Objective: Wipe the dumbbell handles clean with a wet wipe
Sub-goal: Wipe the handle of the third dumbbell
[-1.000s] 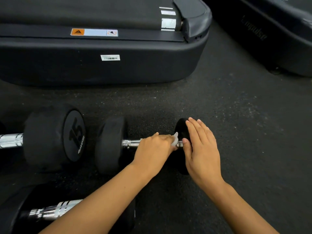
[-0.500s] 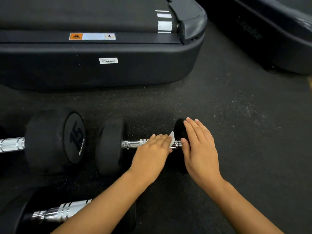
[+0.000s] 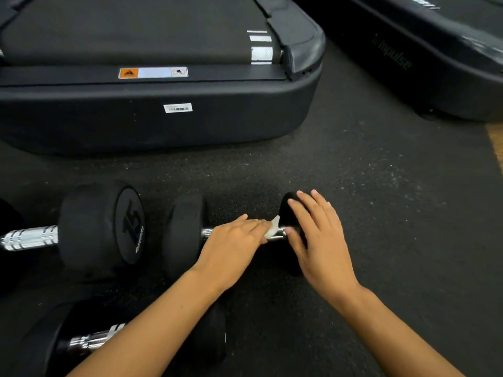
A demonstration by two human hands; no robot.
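Wet wipe point(image 3: 273, 227): white, under the left hand's fingers point(image 3: 255, 227). Handle point(image 3: 278, 237) just beside them: bright chrome. Dumbbell heads point(image 3: 185, 235) either side of those fingers: matte black. Dumbbell point(image 3: 100, 227) further left: black head, black "15" on its end face, chrome handle with ringed bands. Floor point(image 3: 381, 213): black, flecked with pale specks. Treadmill point(image 3: 163, 126) beyond the fingers: black; orange-and-pale-blue warning label point(image 3: 153, 72); white barcode sticker point(image 3: 178, 108).

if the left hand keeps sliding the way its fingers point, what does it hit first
Most likely the right hand, braced on the dumbbell's right weight head just beyond the left hand and its wet wipe.
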